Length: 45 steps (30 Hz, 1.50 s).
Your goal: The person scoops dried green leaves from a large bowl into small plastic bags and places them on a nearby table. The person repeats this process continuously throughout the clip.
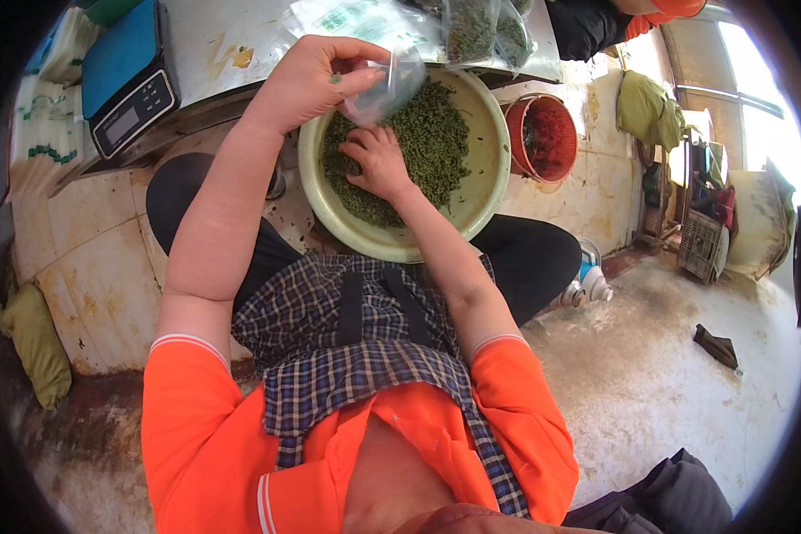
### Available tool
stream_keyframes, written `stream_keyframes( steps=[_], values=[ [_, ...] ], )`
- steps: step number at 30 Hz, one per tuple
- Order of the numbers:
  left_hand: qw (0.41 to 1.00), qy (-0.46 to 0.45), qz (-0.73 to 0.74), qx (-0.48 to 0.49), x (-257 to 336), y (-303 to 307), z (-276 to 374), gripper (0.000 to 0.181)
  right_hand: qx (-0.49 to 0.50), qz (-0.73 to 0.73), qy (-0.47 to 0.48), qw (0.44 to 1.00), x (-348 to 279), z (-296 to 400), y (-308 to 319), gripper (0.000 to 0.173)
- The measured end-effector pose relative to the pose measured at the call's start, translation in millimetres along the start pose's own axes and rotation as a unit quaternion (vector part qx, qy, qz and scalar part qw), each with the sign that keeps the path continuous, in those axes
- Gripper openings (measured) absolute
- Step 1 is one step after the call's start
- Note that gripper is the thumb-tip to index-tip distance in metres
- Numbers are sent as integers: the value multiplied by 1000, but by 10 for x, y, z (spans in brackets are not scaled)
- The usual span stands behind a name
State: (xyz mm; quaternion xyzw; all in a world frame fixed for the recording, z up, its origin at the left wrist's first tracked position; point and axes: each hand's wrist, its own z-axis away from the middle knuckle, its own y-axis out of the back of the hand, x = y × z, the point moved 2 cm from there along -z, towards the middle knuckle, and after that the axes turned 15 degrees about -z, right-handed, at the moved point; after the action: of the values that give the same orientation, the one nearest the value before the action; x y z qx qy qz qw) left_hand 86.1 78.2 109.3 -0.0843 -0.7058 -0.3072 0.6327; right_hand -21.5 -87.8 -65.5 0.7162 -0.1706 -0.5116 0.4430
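My left hand (330, 80) pinches the rim of a clear plastic bag (384, 90) above a large pale-green plastic basin (487, 153). The bag hangs with its mouth over the basin's upper left part. In the basin lies a heap of small green berries that look like green peppercorns (434, 153). My right hand (377, 163) rests on the heap just below the bag, its fingers curved and pointing left into the berries. What lies under its palm is hidden. A bit of green sticks to the left hand near the thumb.
A digital scale (130, 87) with a blue top stands on the metal table (203, 47), beside stacked printed bags (47, 133). Filled clear bags (474, 33) lie at the table's right. A red bucket (541, 137) stands right of the basin. Another person's dark-clothed leg (584, 30) shows beyond.
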Motion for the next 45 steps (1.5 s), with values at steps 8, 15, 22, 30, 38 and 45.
stream_keyframes(
  steps=[8, 15, 22, 30, 38, 45],
  values=[
    [930, -22, -356, 91, -133, -335, 45, 21, 382, -426, -247, 782, 403, 426, 355, 30],
    [956, 48, -287, 32, -675, -1004, -38, 23, 389, -809, -142, 418, -85, 471, 1028, 31],
    [969, 24, -244, -6, -622, -1148, -5, 33, 311, -721, -96, 611, -173, 301, 1044, 42],
    [971, -5, -241, 5, -516, -1222, 41, 39, 208, -862, -246, 390, -103, 299, 904, 47],
    [928, -117, -353, -34, -403, -1387, 261, 54, 360, -432, -345, 751, 148, 321, 635, 36],
    [926, -126, -356, 22, -338, -1342, 250, 56, 245, -731, -320, 550, -57, 428, 938, 46]
  ],
)
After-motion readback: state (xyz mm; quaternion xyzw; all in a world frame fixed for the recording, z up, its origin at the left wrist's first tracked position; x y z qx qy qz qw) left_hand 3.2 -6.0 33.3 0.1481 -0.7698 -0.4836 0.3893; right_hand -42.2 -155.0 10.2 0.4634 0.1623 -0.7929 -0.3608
